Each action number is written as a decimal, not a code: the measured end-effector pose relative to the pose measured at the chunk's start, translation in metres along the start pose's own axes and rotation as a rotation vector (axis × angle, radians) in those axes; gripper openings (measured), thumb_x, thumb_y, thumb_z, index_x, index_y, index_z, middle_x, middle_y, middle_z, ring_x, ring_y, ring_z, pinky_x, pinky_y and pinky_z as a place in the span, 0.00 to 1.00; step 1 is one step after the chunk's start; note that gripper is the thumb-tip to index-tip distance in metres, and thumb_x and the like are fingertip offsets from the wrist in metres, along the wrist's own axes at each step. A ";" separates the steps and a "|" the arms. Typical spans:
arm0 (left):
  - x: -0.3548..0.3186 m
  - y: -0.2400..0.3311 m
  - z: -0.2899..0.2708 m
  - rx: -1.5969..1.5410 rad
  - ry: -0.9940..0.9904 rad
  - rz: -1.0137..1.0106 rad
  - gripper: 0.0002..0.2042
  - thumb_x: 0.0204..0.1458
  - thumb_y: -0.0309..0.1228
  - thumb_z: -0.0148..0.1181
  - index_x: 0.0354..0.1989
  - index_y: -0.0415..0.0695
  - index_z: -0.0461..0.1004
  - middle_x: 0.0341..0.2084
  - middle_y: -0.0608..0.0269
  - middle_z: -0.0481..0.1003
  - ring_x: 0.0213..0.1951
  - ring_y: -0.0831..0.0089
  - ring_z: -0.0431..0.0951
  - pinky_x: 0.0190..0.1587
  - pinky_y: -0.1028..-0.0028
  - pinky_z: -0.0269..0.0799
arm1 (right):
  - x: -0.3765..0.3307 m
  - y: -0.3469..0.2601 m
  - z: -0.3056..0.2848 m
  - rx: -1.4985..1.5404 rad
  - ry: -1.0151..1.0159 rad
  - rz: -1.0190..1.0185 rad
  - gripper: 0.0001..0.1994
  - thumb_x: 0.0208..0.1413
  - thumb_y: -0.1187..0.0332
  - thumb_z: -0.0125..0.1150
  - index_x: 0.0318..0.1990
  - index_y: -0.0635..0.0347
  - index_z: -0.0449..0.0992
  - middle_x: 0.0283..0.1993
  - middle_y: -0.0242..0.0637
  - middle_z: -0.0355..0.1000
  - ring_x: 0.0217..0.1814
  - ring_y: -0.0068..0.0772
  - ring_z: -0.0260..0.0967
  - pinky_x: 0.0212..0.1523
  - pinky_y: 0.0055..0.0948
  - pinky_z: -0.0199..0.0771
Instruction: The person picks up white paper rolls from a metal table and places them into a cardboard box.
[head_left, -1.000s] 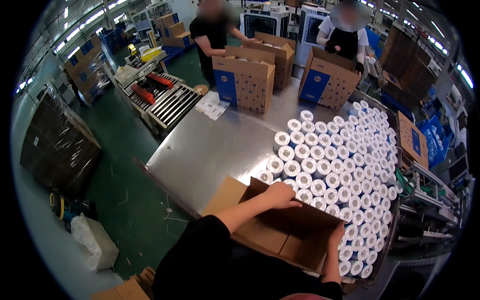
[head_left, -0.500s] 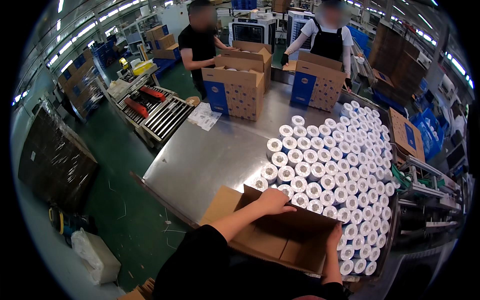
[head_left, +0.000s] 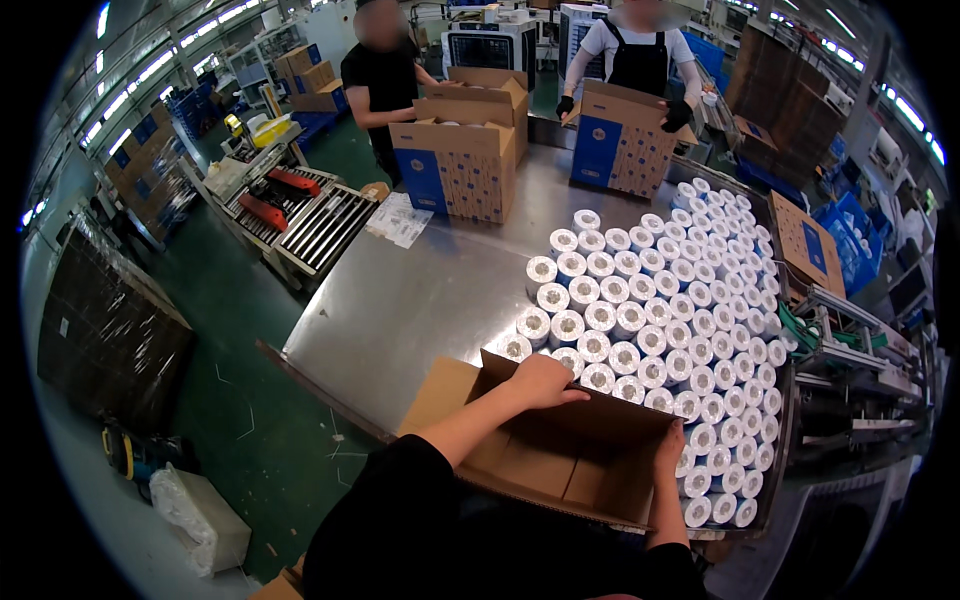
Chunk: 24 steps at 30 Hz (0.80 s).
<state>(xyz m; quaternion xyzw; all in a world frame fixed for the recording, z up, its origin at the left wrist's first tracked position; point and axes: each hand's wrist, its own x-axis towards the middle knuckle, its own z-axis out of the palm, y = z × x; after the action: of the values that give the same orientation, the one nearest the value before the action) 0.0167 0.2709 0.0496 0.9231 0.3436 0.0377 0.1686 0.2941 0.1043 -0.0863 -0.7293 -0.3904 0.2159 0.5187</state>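
Note:
An open brown cardboard box [head_left: 560,455] lies on its side at the near edge of a steel table [head_left: 420,300], its mouth facing me. My left hand [head_left: 540,380] rests over the box's top edge, fingers curled on it. My right hand [head_left: 668,450] presses flat against the box's right flap. Right behind the box stand several white rolls [head_left: 660,320] packed upright in rows; the nearest touch the box.
Across the table two people stand at blue-and-brown cartons [head_left: 455,165] [head_left: 625,140]. A roller conveyor [head_left: 315,225] runs at the left over a green floor. A wrapped dark pallet [head_left: 110,330] sits far left; machinery [head_left: 850,350] lines the right.
My view has shifted so the table and the box sit higher and closer. Both hands stay on the box, the left one now further along its top edge.

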 end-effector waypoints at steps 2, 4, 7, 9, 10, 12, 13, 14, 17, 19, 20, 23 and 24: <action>0.000 -0.002 0.000 0.017 -0.012 -0.006 0.28 0.46 0.60 0.49 0.16 0.44 0.73 0.15 0.55 0.72 0.21 0.56 0.75 0.24 0.61 0.69 | 0.000 -0.007 0.001 -0.008 -0.004 -0.020 0.22 0.63 0.53 0.36 0.24 0.63 0.58 0.22 0.31 0.53 0.28 0.24 0.48 0.29 0.28 0.53; 0.000 -0.002 0.001 0.016 0.005 0.003 0.28 0.46 0.60 0.49 0.16 0.44 0.73 0.14 0.55 0.72 0.21 0.56 0.74 0.24 0.61 0.68 | 0.000 -0.005 0.001 -0.004 0.009 -0.016 0.23 0.63 0.52 0.35 0.24 0.64 0.58 0.22 0.32 0.53 0.28 0.25 0.49 0.29 0.29 0.53; -0.001 -0.002 0.001 0.006 0.016 0.011 0.28 0.46 0.60 0.49 0.16 0.44 0.73 0.14 0.55 0.72 0.21 0.56 0.74 0.24 0.61 0.68 | -0.001 -0.009 0.003 0.037 0.046 -0.033 0.24 0.62 0.50 0.35 0.24 0.64 0.58 0.22 0.32 0.53 0.28 0.25 0.49 0.30 0.29 0.53; 0.000 -0.003 0.004 0.007 0.016 0.011 0.28 0.46 0.60 0.49 0.16 0.44 0.73 0.14 0.55 0.72 0.21 0.56 0.74 0.24 0.61 0.68 | 0.000 -0.006 0.003 0.034 0.045 -0.022 0.25 0.62 0.49 0.35 0.24 0.64 0.58 0.22 0.32 0.53 0.28 0.25 0.49 0.30 0.29 0.53; -0.001 -0.003 0.004 0.010 0.019 0.012 0.28 0.46 0.60 0.49 0.16 0.44 0.74 0.14 0.55 0.72 0.21 0.56 0.74 0.24 0.61 0.68 | 0.000 -0.007 0.003 0.038 0.043 -0.026 0.25 0.62 0.49 0.35 0.24 0.64 0.58 0.22 0.32 0.53 0.28 0.25 0.49 0.30 0.29 0.53; -0.002 -0.003 0.003 0.015 0.025 0.012 0.28 0.46 0.60 0.49 0.17 0.45 0.74 0.14 0.55 0.72 0.21 0.56 0.74 0.24 0.61 0.68 | -0.001 -0.010 0.004 0.046 0.040 -0.034 0.26 0.62 0.48 0.35 0.24 0.64 0.59 0.23 0.32 0.54 0.29 0.25 0.49 0.31 0.28 0.53; -0.001 -0.003 0.003 0.019 0.022 0.010 0.28 0.46 0.60 0.49 0.17 0.45 0.74 0.14 0.55 0.72 0.21 0.56 0.74 0.24 0.61 0.68 | -0.001 -0.009 0.003 0.025 0.031 -0.025 0.26 0.62 0.48 0.35 0.24 0.64 0.59 0.23 0.32 0.54 0.29 0.25 0.50 0.31 0.28 0.54; -0.001 -0.003 0.004 0.022 0.018 0.008 0.28 0.46 0.60 0.49 0.17 0.45 0.74 0.14 0.55 0.72 0.21 0.56 0.74 0.24 0.61 0.68 | -0.001 -0.008 0.002 0.004 0.022 -0.016 0.26 0.62 0.47 0.35 0.25 0.64 0.59 0.23 0.32 0.54 0.29 0.25 0.50 0.31 0.28 0.54; 0.000 -0.003 0.003 0.023 0.016 0.004 0.28 0.46 0.60 0.49 0.17 0.45 0.74 0.14 0.56 0.72 0.21 0.56 0.74 0.23 0.61 0.68 | -0.001 -0.010 0.002 0.012 0.024 -0.028 0.27 0.62 0.46 0.35 0.26 0.65 0.61 0.24 0.33 0.56 0.30 0.25 0.51 0.33 0.27 0.55; -0.001 -0.003 0.003 0.021 0.019 0.004 0.28 0.46 0.60 0.49 0.17 0.45 0.74 0.14 0.56 0.72 0.20 0.56 0.74 0.23 0.62 0.68 | -0.001 -0.011 0.003 0.033 0.033 -0.034 0.27 0.61 0.46 0.35 0.26 0.66 0.62 0.24 0.33 0.57 0.30 0.25 0.52 0.33 0.27 0.56; -0.001 -0.002 0.003 0.020 0.020 0.005 0.28 0.46 0.60 0.49 0.17 0.45 0.74 0.14 0.55 0.72 0.20 0.56 0.74 0.23 0.62 0.68 | -0.001 -0.011 0.003 0.040 0.037 -0.029 0.27 0.61 0.46 0.35 0.26 0.66 0.62 0.24 0.33 0.57 0.30 0.25 0.52 0.33 0.27 0.56; -0.001 -0.003 0.003 0.019 0.023 0.005 0.28 0.46 0.61 0.48 0.17 0.45 0.74 0.14 0.55 0.72 0.20 0.56 0.74 0.23 0.61 0.68 | -0.001 -0.011 -0.001 0.028 -0.029 0.037 0.30 0.61 0.45 0.35 0.37 0.70 0.67 0.36 0.39 0.66 0.39 0.29 0.59 0.43 0.27 0.59; -0.002 -0.003 0.003 0.018 0.023 0.004 0.28 0.46 0.61 0.48 0.17 0.45 0.74 0.14 0.55 0.72 0.21 0.56 0.74 0.23 0.61 0.68 | -0.001 -0.010 -0.003 0.018 -0.064 0.068 0.32 0.61 0.45 0.35 0.43 0.72 0.69 0.41 0.42 0.70 0.44 0.30 0.62 0.48 0.28 0.60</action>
<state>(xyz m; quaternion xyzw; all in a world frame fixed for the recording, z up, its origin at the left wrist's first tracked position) 0.0137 0.2711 0.0454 0.9248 0.3440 0.0456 0.1560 0.2925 0.1033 -0.0758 -0.7301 -0.3799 0.2603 0.5049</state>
